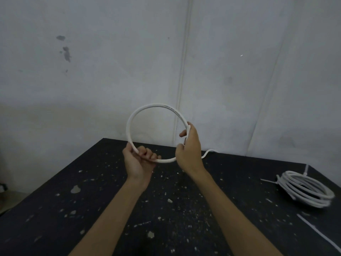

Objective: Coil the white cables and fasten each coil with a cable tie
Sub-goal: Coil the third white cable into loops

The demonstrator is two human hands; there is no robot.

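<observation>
A pale, stained wall point(92, 61) stands behind a black table point(110, 200) flecked with white specks. On the table's right side lies a finished coil point(306, 189) of white cable, bound with cable ties point(305, 170) whose tails stick out. Above the far middle of the table, the person holds up a single round loop of white cable point(129, 124). The left hand point(137, 163) has its fingers curled round the loop's lower left; the right hand point(190, 150) wraps closed round its right side. The cable's tail point(207, 153) trails off behind the right hand toward the far edge. A loose cable tie point(313, 230) lies at near right.
</observation>
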